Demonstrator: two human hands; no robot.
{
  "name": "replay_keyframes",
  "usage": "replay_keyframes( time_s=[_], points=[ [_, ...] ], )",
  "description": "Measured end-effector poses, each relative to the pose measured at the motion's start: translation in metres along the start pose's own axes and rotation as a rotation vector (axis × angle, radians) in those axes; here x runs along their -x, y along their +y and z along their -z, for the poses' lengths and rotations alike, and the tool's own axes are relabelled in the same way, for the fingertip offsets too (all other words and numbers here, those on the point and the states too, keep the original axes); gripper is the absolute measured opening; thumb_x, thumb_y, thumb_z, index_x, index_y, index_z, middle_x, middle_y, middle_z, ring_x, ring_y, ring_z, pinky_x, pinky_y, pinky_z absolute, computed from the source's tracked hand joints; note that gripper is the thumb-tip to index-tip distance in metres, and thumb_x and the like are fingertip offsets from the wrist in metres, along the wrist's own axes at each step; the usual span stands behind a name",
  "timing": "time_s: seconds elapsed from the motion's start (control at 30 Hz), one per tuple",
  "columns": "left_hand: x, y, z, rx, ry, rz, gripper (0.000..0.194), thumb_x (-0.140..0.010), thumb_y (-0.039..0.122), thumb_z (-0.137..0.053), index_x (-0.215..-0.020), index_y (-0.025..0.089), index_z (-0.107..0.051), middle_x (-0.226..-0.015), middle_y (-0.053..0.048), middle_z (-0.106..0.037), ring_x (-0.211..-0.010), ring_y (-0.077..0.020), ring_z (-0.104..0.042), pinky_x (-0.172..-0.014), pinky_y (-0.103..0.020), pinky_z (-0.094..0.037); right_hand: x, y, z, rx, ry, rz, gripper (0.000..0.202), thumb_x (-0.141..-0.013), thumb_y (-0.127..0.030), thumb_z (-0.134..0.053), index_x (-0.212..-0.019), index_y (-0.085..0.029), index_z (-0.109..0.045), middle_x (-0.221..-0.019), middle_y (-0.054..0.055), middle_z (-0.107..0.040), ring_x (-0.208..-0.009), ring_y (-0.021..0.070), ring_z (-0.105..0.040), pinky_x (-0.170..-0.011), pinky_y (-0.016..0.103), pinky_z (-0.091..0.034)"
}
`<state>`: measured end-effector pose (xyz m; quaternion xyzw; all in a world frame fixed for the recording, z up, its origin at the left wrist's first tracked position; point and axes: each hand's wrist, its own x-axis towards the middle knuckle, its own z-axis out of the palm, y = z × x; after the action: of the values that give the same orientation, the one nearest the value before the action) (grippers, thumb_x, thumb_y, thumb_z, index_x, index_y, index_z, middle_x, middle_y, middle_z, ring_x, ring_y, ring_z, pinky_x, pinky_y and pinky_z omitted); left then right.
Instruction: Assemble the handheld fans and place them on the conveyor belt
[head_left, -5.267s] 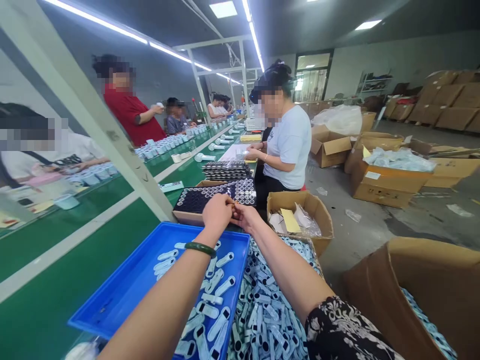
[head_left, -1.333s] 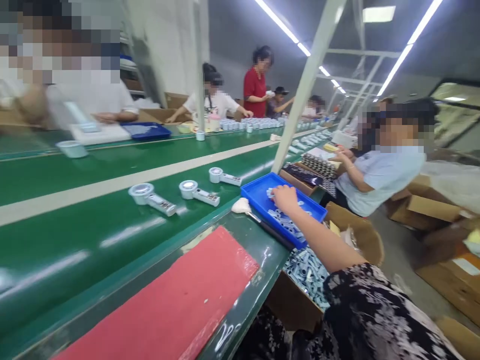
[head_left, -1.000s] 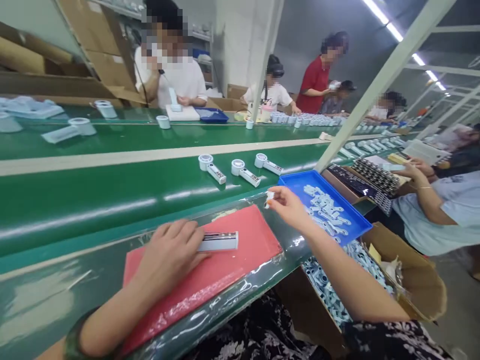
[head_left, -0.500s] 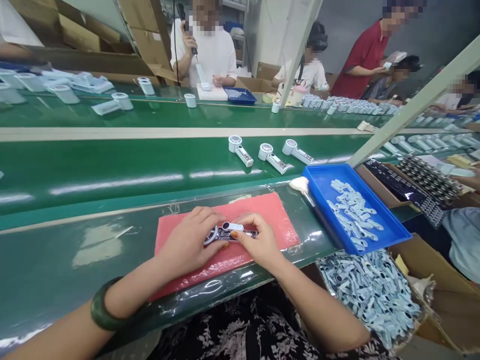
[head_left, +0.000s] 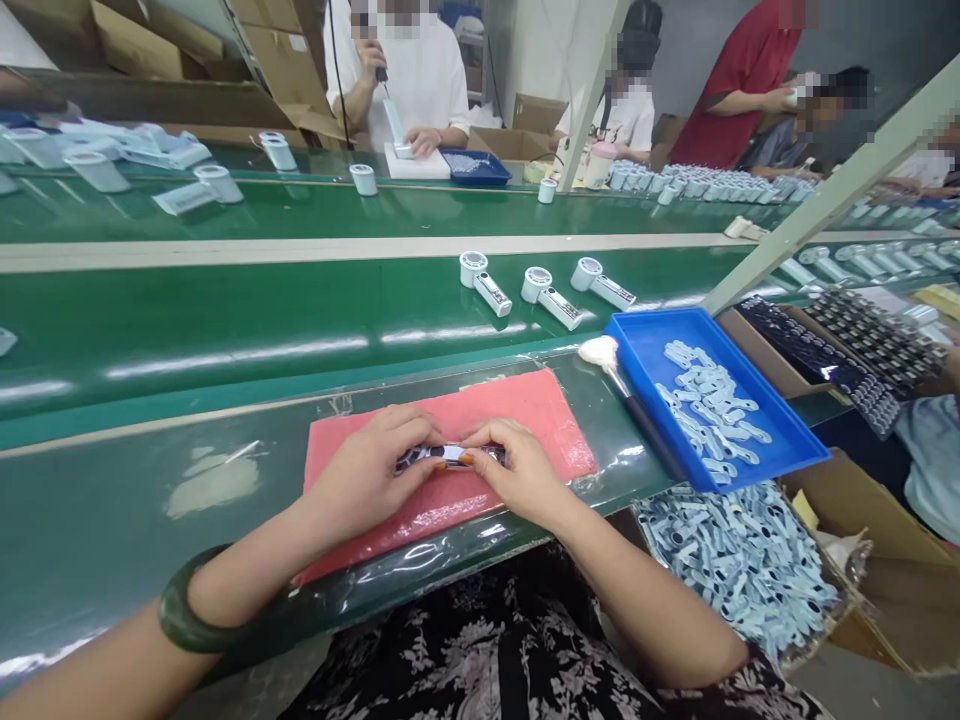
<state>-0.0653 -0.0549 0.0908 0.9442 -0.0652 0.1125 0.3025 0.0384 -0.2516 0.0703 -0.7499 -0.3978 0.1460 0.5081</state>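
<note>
A small handheld fan unit [head_left: 452,455] lies across the pink mat [head_left: 555,430], mostly covered by fingers. Its round end is under my left hand [head_left: 375,462], whose fingers and thumb close round it. My right hand [head_left: 517,468] grips the handle end, thumb and fingertips pressed against a pale cover piece near the middle. Both hands almost meet over the unit. The inside of the handle is largely hidden.
Right of the mat are a brush [head_left: 634,395], a blue tray [head_left: 787,430] of pale pieces and a full box [head_left: 739,570] below. Three fans [head_left: 555,305] lie on the green belt [head_left: 225,310]. People work across it.
The pale cover piece, tilted above the handle before, now sits lower and in line with it. My fingers have closed in over the unit. The camera view has shifted slightly.
</note>
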Motion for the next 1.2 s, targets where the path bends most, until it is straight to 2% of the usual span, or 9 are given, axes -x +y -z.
replay_keyframes(
  time_s=[0.1, 0.23, 0.33, 0.5, 0.67, 0.9, 1.03, 1.1, 1.2],
  points=[
    [0.002, 0.005, 0.002, -0.018, -0.027, -0.008, 0.02, -0.097, 0.036, -0.053, -0.093, 0.021, -0.066, -0.103, -0.004, -0.068, -0.098, -0.0204, -0.062, -0.083, -0.035, -0.052, 0.0, -0.001, 0.007, 0.008, -0.112, -0.04, 0.008, -0.092, -0.024, -0.068, -0.1, -0.024, -0.069, -0.104, 0.0, -0.073, -0.1, 0.0183, -0.064, -0.096, 0.04, -0.047],
    [0.013, 0.016, 0.0, -0.076, -0.072, -0.001, 0.025, -0.099, 0.042, -0.05, -0.097, 0.022, -0.066, -0.099, -0.004, -0.069, -0.09, -0.0206, -0.063, -0.076, -0.036, -0.053, 0.007, -0.009, 0.012, 0.133, -0.24, -0.04, 0.039, -0.089, -0.028, -0.072, -0.126, -0.023, -0.062, -0.125, 0.005, -0.068, -0.118, 0.024, -0.06, -0.105, 0.046, -0.044],
    [0.024, 0.021, -0.01, -0.155, -0.044, -0.017, 0.027, -0.1, 0.04, -0.05, -0.114, 0.023, -0.065, -0.114, -0.006, -0.069, -0.113, -0.0273, -0.061, -0.092, -0.046, -0.054, 0.012, -0.012, 0.01, 0.202, -0.292, 0.006, 0.041, -0.089, -0.024, -0.071, -0.129, -0.022, -0.061, -0.125, 0.007, -0.067, -0.118, 0.0242, -0.059, -0.106, 0.046, -0.044],
    [0.03, 0.021, -0.019, -0.256, -0.008, -0.032, 0.027, -0.101, 0.032, -0.047, -0.117, 0.021, -0.064, -0.121, -0.008, -0.07, -0.124, -0.0318, -0.057, -0.101, -0.056, -0.05, 0.014, -0.009, 0.005, 0.216, -0.256, 0.062, 0.037, -0.091, -0.018, -0.065, -0.128, -0.02, -0.061, -0.124, 0.007, -0.066, -0.116, 0.0226, -0.059, -0.105, 0.044, -0.045],
    [0.02, 0.021, -0.009, -0.197, -0.128, -0.039, 0.029, -0.1, 0.036, -0.048, -0.12, 0.022, -0.063, -0.122, -0.007, -0.069, -0.12, -0.0277, -0.06, -0.1, -0.049, -0.051, 0.012, -0.009, 0.004, 0.231, -0.3, 0.042, 0.038, -0.094, -0.022, -0.061, -0.132, -0.022, -0.058, -0.124, 0.008, -0.065, -0.115, 0.0237, -0.058, -0.104, 0.045, -0.046],
    [0.01, 0.022, -0.002, -0.186, -0.177, -0.025, 0.031, -0.1, 0.04, -0.046, -0.114, 0.021, -0.067, -0.112, -0.007, -0.072, -0.103, -0.0245, -0.065, -0.091, -0.041, -0.054, 0.01, -0.011, 0.003, 0.266, -0.273, 0.032, 0.036, -0.094, -0.022, -0.06, -0.13, -0.018, -0.061, -0.123, 0.009, -0.067, -0.114, 0.024, -0.059, -0.102, 0.043, -0.046],
    [0.006, 0.009, 0.003, -0.24, -0.05, -0.097, 0.033, -0.099, 0.045, -0.049, -0.11, 0.023, -0.07, -0.114, -0.007, -0.072, -0.113, -0.0262, -0.063, -0.097, -0.042, -0.052, 0.006, -0.016, 0.004, 0.31, -0.188, -0.031, 0.03, -0.099, -0.029, -0.056, -0.126, -0.019, -0.064, -0.121, 0.008, -0.069, -0.113, 0.0243, -0.061, -0.099, 0.042, -0.046],
    [0.005, 0.003, 0.003, -0.257, 0.039, -0.098, 0.032, -0.099, 0.044, -0.049, -0.107, 0.021, -0.07, -0.115, -0.008, -0.071, -0.112, -0.0266, -0.062, -0.098, -0.043, -0.052, 0.004, -0.015, 0.005, 0.406, -0.094, 0.019, 0.028, -0.1, -0.031, -0.056, -0.125, -0.021, -0.065, -0.126, 0.008, -0.068, -0.121, 0.0258, -0.056, -0.106, 0.045, -0.041],
    [0.002, 0.0, 0.001, -0.211, 0.037, -0.05, 0.031, -0.097, 0.043, -0.049, -0.106, 0.021, -0.069, -0.114, -0.009, -0.07, -0.107, -0.0253, -0.063, -0.093, -0.041, -0.053, 0.004, -0.01, 0.003, 0.459, -0.065, 0.116, 0.029, -0.099, -0.033, -0.06, -0.125, -0.021, -0.064, -0.128, 0.007, -0.066, -0.122, 0.0253, -0.055, -0.108, 0.044, -0.039]
  ],
)
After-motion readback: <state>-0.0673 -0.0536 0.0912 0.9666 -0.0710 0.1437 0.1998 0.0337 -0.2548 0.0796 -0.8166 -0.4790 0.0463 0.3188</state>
